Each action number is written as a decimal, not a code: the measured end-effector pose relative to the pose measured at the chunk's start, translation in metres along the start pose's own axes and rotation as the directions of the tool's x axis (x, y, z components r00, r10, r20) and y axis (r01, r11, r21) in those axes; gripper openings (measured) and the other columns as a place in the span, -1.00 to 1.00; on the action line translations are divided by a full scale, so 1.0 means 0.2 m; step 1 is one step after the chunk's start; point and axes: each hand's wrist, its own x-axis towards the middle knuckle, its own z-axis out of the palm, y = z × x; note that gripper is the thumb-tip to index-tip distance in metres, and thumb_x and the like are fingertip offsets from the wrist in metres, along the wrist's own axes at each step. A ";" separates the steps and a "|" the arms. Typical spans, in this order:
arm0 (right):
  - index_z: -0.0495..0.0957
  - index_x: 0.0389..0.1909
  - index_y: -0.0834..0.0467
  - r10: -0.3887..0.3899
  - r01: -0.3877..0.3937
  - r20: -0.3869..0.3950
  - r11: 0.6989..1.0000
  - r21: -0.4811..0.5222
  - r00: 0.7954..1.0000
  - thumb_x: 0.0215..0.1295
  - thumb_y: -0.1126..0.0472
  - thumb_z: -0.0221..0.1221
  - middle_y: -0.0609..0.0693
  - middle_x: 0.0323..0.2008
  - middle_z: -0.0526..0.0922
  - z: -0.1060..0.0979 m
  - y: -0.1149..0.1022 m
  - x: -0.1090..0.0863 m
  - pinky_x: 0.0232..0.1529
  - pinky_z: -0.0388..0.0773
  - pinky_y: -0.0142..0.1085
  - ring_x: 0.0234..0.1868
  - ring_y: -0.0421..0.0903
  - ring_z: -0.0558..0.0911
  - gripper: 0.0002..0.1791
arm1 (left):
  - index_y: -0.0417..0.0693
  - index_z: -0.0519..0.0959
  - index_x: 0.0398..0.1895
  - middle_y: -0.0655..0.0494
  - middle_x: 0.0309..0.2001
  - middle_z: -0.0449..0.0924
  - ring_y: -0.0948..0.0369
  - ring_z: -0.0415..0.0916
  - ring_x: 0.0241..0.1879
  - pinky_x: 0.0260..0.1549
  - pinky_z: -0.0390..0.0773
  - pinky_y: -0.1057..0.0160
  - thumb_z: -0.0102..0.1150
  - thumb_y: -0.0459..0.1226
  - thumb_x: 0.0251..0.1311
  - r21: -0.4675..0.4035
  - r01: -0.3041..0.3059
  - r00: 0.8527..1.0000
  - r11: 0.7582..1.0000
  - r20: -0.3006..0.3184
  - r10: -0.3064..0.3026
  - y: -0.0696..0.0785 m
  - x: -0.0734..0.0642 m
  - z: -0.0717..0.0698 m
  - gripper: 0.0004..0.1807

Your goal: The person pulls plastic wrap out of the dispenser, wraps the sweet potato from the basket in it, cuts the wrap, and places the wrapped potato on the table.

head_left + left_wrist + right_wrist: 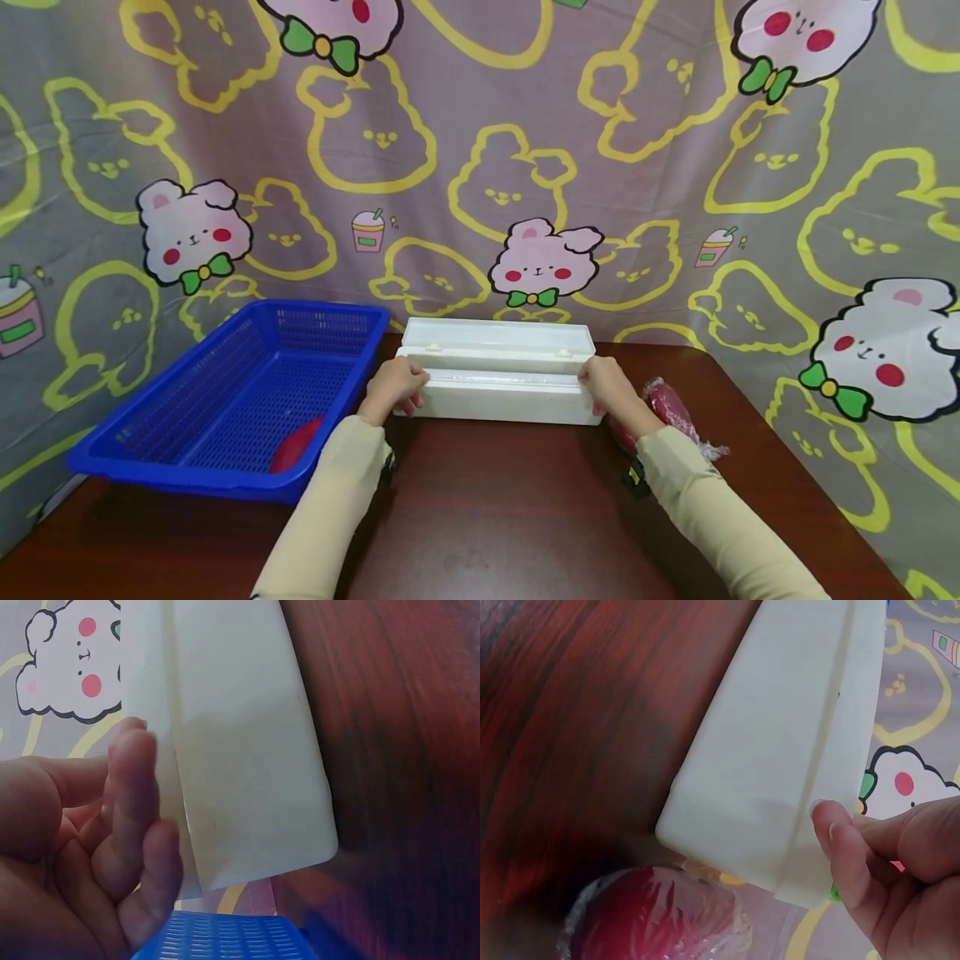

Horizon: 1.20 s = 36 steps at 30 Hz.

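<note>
A long white cling film box [510, 403] lies crosswise on the table, its lid [498, 335] raised at the back. Clear cling film [502, 379] shows as a shiny strip along its opening. At the left end, my left hand [395, 387] pinches thumb against index finger by the strip. My right hand [609, 387] does likewise at the right end. Both wrist views show the other fingers curled beside the box's front; the film between the fingertips is hard to make out. Right of the box is a red, rounded thing [656, 919] wrapped in clear film, partly behind my right forearm.
A blue plastic basket [352, 367] stands on the left, with a red thing [296, 446] inside, partly hidden by its rim. The brown table [510, 517] meets a patterned cloth [450, 192] at the back and sides.
</note>
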 end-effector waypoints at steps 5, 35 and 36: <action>0.50 -0.52 0.31 0.056 -0.056 0.022 0.998 -0.008 0.998 0.10 0.54 -0.08 0.25 -0.39 0.47 0.00 -0.01 0.01 -0.84 0.39 -0.35 -0.77 -0.12 0.46 -0.80 | -0.11 0.58 -0.58 0.11 -0.73 0.53 0.21 0.50 -0.77 -0.62 0.53 0.13 -0.05 -0.27 0.17 -0.006 0.002 1.000 1.000 -0.010 -0.002 0.01 0.02 0.00 -0.74; 0.41 -0.20 0.61 0.202 -0.237 0.124 0.800 0.552 0.972 0.27 0.42 -0.10 0.30 -0.49 0.58 -0.07 0.00 0.10 -0.66 0.53 -0.30 -0.78 -0.14 0.54 -0.73 | -0.31 0.62 -0.57 -0.03 -0.66 0.56 0.28 0.38 -0.81 -0.81 0.29 0.38 0.06 -0.29 0.13 -0.257 -0.085 0.964 0.963 -0.266 0.014 0.07 0.09 0.02 -0.73; 0.38 -0.15 0.63 0.226 -0.263 0.140 0.735 0.625 0.964 0.27 0.41 -0.08 0.31 -0.47 0.59 -0.06 0.00 0.10 -0.62 0.55 -0.28 -0.75 -0.13 0.56 -0.70 | -0.35 0.62 -0.52 -0.08 -0.62 0.58 0.29 0.40 -0.82 -0.81 0.31 0.40 0.07 -0.29 0.12 -0.325 -0.089 0.965 0.941 -0.261 0.001 0.07 0.09 0.03 -0.74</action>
